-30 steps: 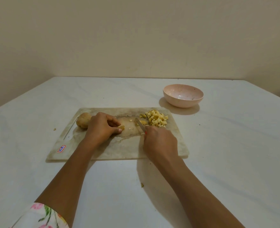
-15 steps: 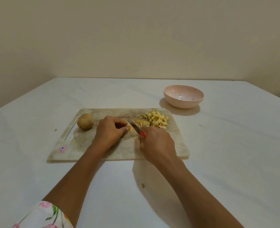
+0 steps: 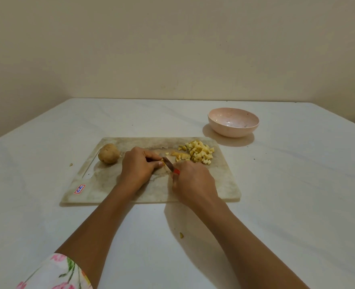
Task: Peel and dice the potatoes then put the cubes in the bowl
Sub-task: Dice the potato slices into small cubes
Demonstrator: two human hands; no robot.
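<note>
I see left hand (image 3: 138, 166) at frame centre on cutting board (image 3: 224, 180), fingers curled down onto potato piece (image 3: 161, 163), which is mostly hidden. Right hand (image 3: 193, 182) just right of it, fingers clamped round red handle of knife (image 3: 168, 163); blade angled up-left, tip beside left thumb. Potato cubes (image 3: 199, 152) piled at board's upper right. Whole potato (image 3: 108, 153), skin on, at board's upper left. Pink bowl (image 3: 233, 122) on desk (image 3: 47, 205), right of centre, apart from board.
</note>
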